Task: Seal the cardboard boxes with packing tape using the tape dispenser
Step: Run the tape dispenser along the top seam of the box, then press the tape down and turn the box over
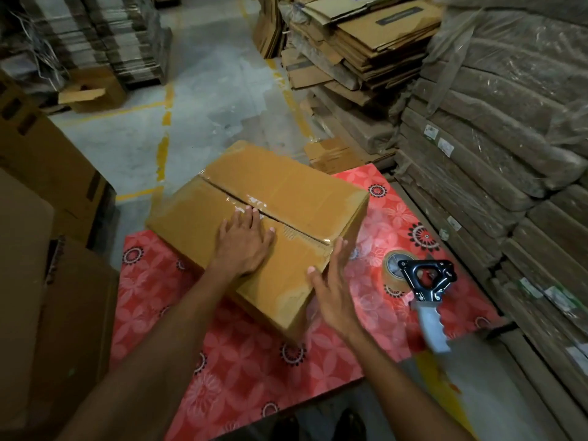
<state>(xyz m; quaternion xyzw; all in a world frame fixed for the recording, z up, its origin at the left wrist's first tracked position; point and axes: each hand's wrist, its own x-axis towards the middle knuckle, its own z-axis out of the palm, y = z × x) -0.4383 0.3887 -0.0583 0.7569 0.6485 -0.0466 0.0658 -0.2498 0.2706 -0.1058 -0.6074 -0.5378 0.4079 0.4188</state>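
A brown cardboard box [286, 189] lies on a red flowered table top [241, 370], its flaps closed and clear tape running along the centre seam. My left hand [243, 241] rests flat on the box top beside the seam, fingers straight. My right hand [332, 288] is open with straight fingers against the box's near right side, at the corner. The tape dispenser [420, 288], black frame with a grey handle and a brown tape roll, lies on the table to the right of my right hand, held by neither hand.
Large cardboard boxes [47, 281] stand at the left. Wrapped bundles of flat cardboard [509, 154] are stacked high along the right. More flattened cartons [366, 43] pile up at the back. A small open box [92, 93] sits on the concrete floor with yellow lines.
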